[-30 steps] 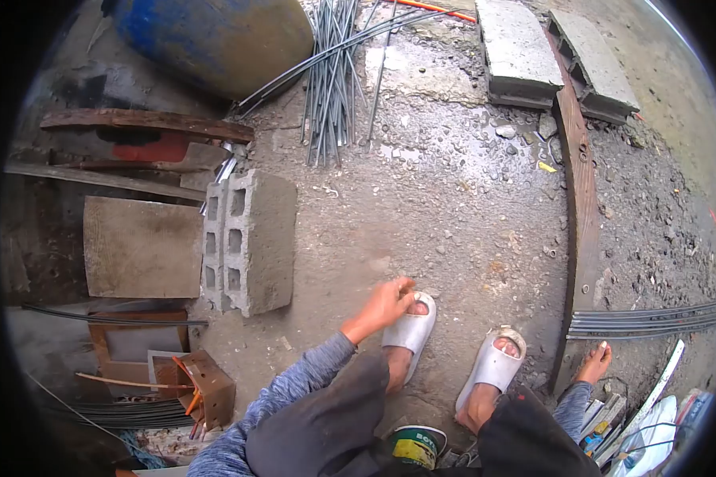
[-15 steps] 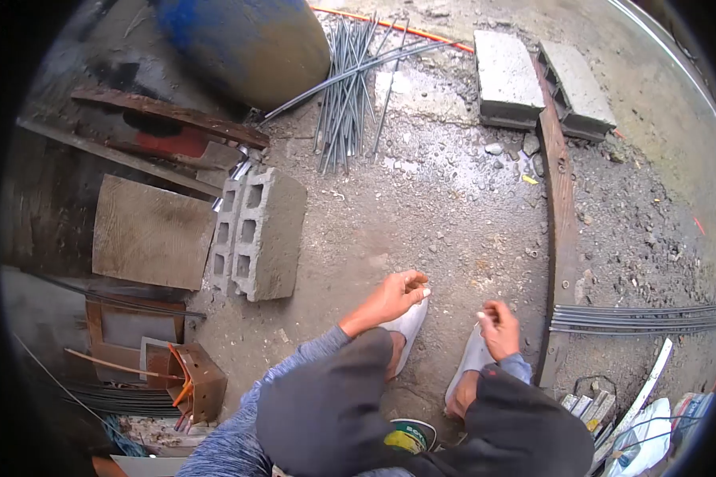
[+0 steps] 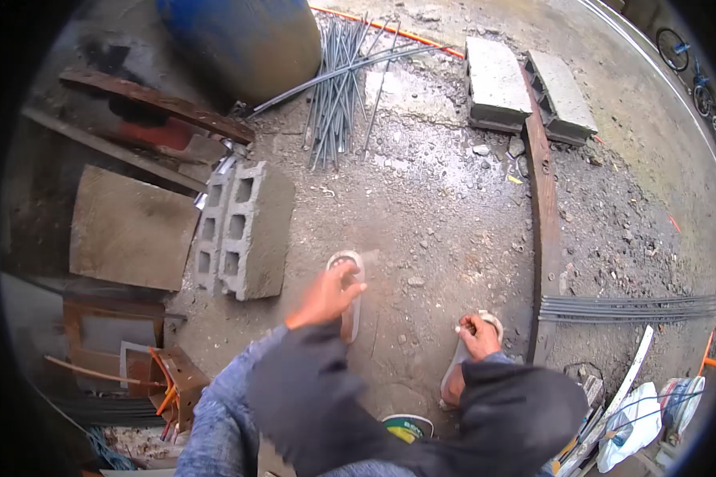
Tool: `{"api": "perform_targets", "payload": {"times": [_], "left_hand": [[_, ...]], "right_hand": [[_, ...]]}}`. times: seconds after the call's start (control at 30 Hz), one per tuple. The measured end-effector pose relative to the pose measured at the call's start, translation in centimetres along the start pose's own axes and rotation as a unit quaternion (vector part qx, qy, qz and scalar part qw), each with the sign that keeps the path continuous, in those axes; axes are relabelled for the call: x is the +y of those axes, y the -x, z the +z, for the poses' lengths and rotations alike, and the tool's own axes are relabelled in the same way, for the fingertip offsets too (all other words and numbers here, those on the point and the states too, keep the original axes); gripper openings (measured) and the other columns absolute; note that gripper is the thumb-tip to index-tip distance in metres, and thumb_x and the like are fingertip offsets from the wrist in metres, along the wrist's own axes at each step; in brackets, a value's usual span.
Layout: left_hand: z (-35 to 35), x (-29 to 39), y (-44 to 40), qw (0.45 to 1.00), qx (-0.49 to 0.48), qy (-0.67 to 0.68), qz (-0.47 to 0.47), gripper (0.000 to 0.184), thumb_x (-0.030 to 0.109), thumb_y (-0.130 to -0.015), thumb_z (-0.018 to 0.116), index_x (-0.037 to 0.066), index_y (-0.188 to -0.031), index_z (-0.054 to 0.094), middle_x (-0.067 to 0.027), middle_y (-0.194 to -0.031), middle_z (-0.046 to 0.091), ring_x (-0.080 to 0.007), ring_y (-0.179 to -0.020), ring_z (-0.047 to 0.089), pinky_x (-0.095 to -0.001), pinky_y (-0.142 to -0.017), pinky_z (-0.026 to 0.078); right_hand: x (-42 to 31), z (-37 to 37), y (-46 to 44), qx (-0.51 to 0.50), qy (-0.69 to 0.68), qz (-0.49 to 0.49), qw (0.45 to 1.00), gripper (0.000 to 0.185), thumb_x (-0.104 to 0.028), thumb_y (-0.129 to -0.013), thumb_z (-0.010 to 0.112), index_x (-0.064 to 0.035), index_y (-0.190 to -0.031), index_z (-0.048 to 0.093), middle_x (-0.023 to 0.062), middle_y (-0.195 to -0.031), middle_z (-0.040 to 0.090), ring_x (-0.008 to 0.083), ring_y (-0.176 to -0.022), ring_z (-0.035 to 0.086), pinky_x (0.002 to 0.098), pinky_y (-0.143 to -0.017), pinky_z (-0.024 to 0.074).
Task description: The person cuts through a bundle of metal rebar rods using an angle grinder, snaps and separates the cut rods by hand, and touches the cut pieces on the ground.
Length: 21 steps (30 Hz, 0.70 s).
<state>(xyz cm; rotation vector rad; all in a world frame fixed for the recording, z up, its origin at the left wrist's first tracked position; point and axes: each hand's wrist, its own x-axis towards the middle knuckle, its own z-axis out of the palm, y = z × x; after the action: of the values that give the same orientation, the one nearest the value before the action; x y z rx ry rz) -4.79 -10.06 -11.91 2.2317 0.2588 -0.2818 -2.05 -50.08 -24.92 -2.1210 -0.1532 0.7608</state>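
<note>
My left hand [image 3: 326, 296] hangs over my left shoe [image 3: 348, 258], slightly blurred, with its thumb apart from the bent fingers. Nothing shows in it. Just above my right shoe [image 3: 492, 319] is my right hand [image 3: 480, 340], its fingers loosely curled and a gap beside the thumb. A small white spot shows near its thumb tip, too small to make out. Left of my left hand, two hollow concrete blocks [image 3: 266, 238] stand together with their openings facing left. A green and yellow round thing [image 3: 406, 428] sits low between my legs.
Cut metal rods [image 3: 336, 95] lie piled ahead, beside a large blue drum [image 3: 247, 48]. Two more blocks [image 3: 497, 79] lie by a long wooden plank [image 3: 542, 191]. Long rods [image 3: 628, 308] cross the plank at right. White bags [image 3: 632, 429] are at lower right, a cardboard box [image 3: 187, 381] at lower left.
My left hand has swung left and my left foot has shifted left and forward. My right hand has moved slightly left and down. The view has turned, showing bicycles at the upper right.
</note>
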Motion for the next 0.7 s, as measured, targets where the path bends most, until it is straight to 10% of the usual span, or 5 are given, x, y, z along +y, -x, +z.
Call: {"api": "perform_targets", "payload": {"times": [0.33, 0.43, 0.47, 0.7], "left_hand": [[-10.8, -13.5, -27.7, 0.927, 0.240, -0.259, 0.131, 0.052, 0.022, -0.092, 0.072, -0.005, -0.133, 0.054, -0.0265, -0.120, 0.063, -0.0427, -0.111, 0.061, -0.0500, -0.095, 0.049], [-19.9, -15.5, -36.1, 0.878, 0.302, -0.365, 0.070, 0.045, 0.020, -0.088, 0.074, -0.002, -0.123, 0.056, -0.0234, -0.112, 0.063, -0.0402, -0.104, 0.062, -0.0527, -0.090, 0.049], [-22.5, -16.9, -38.8, 0.854, 0.316, -0.408, 0.059, 0.050, 0.021, -0.088, 0.074, -0.001, -0.129, 0.054, -0.0231, -0.117, 0.063, -0.0404, -0.108, 0.061, -0.0544, -0.092, 0.048], [-32.6, -24.3, -50.4, 0.869, 0.176, -0.451, -0.103, 0.057, 0.034, -0.086, 0.076, 0.001, -0.127, 0.054, -0.0225, -0.130, 0.061, -0.0410, -0.125, 0.057, -0.0568, -0.100, 0.046]], "right_hand": [[-6.8, -3.4, -9.1, -0.326, 0.044, 0.063, 0.942, 0.047, -0.033, -0.088, 0.080, -0.0039, -0.120, 0.065, 0.0095, -0.097, 0.070, 0.0200, -0.087, 0.067, 0.0370, -0.084, 0.0550], [-13.6, -6.5, -15.0, -0.325, 0.014, 0.272, 0.906, 0.047, -0.032, -0.087, 0.081, -0.0027, -0.121, 0.065, 0.0081, -0.103, 0.069, 0.0186, -0.090, 0.066, 0.0349, -0.086, 0.0546], [-12.6, -6.9, -16.4, -0.293, 0.036, 0.125, 0.947, 0.045, -0.029, -0.088, 0.080, -0.0022, -0.121, 0.064, 0.0071, -0.107, 0.068, 0.0165, -0.093, 0.065, 0.0331, -0.087, 0.0534], [-10.0, -7.5, -19.0, -0.166, -0.073, 0.189, 0.965, 0.042, -0.024, -0.089, 0.079, -0.0023, -0.121, 0.064, 0.0038, -0.107, 0.068, 0.0144, -0.093, 0.063, 0.0318, -0.088, 0.0518]]}}
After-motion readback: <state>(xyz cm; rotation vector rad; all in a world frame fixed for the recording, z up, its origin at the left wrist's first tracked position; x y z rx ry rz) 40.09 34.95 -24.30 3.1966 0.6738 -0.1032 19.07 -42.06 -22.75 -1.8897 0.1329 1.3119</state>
